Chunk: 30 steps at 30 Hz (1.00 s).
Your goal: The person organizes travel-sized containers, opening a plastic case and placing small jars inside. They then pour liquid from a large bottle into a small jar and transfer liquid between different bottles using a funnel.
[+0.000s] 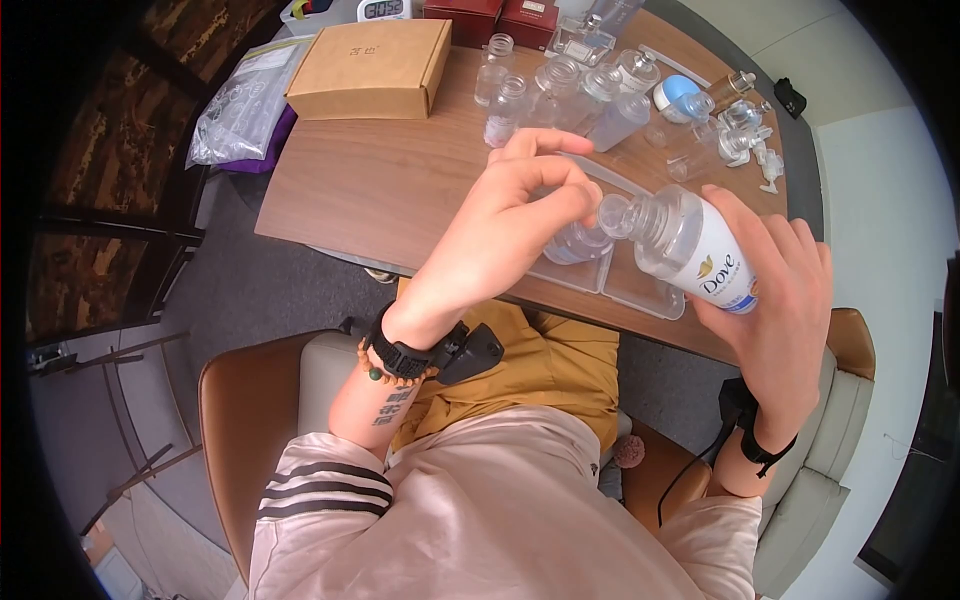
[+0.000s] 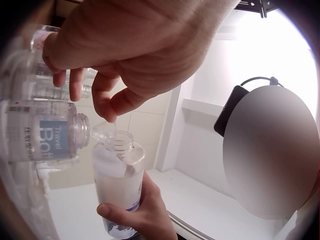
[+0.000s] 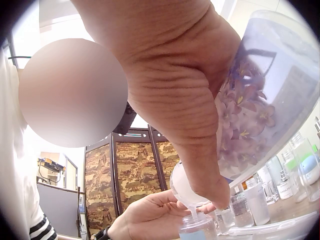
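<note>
My right hand (image 1: 785,270) grips a large clear Dove bottle (image 1: 718,255), fingers wrapped round its body. The bottle is tilted, with its uncapped neck toward my left hand (image 1: 500,215). Thumb and index finger of the left hand pinch a small clear funnel (image 2: 104,134) at its rim. The funnel's narrow end points at the mouth of a small travel bottle (image 2: 42,131) with a blue and white label. That bottle stands under both hands, partly covered by the left fingers in the head view. Purple flowers show on the Dove bottle (image 3: 270,95) in the right wrist view.
A clear plastic tray (image 1: 672,298) lies beneath the work near the table edge. Behind it stand several clear bottles (image 1: 555,85), a blue-lidded jar (image 1: 678,95) and loose pump heads (image 1: 768,165). A cardboard box (image 1: 365,70) and a plastic bag (image 1: 240,110) are at the left.
</note>
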{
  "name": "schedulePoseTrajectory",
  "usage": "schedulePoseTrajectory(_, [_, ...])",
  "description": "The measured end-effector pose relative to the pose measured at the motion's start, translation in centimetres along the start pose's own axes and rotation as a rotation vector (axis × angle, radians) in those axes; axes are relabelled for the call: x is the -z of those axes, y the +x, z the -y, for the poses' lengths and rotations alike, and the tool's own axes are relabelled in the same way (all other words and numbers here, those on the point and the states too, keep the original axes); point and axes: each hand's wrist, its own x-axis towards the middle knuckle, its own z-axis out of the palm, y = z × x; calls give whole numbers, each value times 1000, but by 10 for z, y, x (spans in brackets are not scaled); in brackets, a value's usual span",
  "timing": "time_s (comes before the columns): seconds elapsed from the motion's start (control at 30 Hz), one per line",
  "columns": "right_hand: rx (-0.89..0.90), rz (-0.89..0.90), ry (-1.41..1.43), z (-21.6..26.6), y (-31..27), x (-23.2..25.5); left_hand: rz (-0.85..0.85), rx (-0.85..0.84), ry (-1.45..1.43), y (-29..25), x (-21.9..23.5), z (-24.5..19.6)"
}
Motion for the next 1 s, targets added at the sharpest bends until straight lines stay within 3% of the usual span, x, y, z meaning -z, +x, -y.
schedulePoseTrajectory(0.7, [-4, -23, 38, 1, -1, -2, -8, -15, 4, 1, 0, 0])
schedulePoseTrajectory(1.0, [-4, -54, 235, -17, -13, -28, -26, 27, 21, 1, -1, -8])
